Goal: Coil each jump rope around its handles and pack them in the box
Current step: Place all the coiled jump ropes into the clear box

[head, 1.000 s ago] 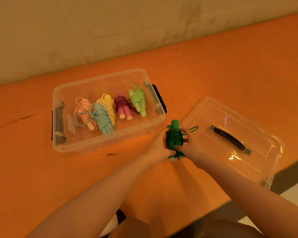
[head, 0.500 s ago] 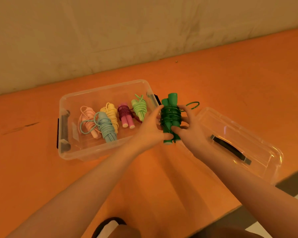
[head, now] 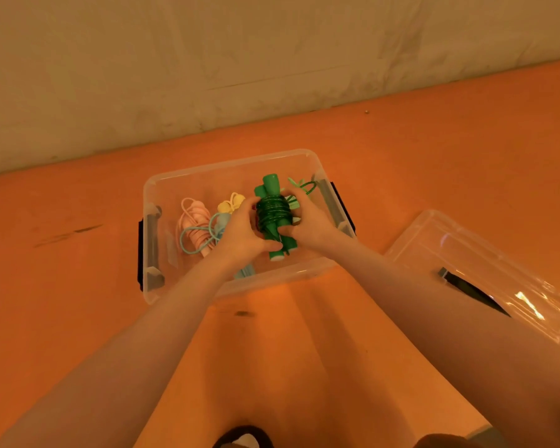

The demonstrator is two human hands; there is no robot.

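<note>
A dark green jump rope (head: pixel 273 212), coiled round its two handles, hangs over the clear plastic box (head: pixel 230 163). My left hand (head: pixel 243 232) grips its left side with the thumb under the handles. My right hand (head: pixel 311 223) holds its right side. Inside the box lie a pink coiled rope (head: pixel 193 218), a light blue one (head: pixel 217 223), a yellow one (head: pixel 230 203) and a light green one (head: pixel 296 185), all partly hidden by my hands. A loose green loop (head: pixel 309 188) sticks out by the right wall.
The box's clear lid (head: pixel 485 263) with a black handle lies on the orange table (head: pixel 434 150) to the right. A wall runs along the table's far edge. The table's near edge shows at the bottom right.
Both hands have carried the green rope from the table in front of the box up and over its rim, so it now hangs above the box's right half.
</note>
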